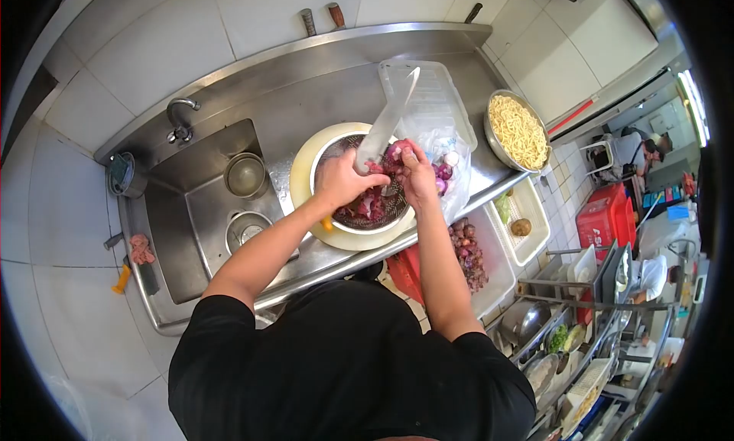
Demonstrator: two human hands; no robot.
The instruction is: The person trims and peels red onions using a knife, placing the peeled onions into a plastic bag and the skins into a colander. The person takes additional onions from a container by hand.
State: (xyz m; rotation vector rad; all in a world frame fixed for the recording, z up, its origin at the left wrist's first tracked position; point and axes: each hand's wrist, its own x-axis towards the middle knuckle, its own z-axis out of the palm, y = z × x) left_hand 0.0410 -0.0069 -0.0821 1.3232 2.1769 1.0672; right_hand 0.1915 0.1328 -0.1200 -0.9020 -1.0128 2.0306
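Note:
My left hand (342,183) is closed around a large knife (390,120), its broad blade pointing up and away; a yellow-orange end shows below my wrist. In my right hand (420,179) is a red onion (394,157), gripped close beside the base of the blade. Both hands are over a metal strainer bowl (375,225) holding red-purple onion pieces (367,205). The bowl rests on a thick round cream board (303,173). Right of my right hand lies a clear plastic bag (456,183) with several onions (443,171).
At left is a sink (180,235) with a faucet (181,120) and metal pots (246,175). A clear plastic container (460,97) lies behind the bag. A bowl of noodles (518,131) stands at the counter's right end. Below sits a crate of onions (468,261).

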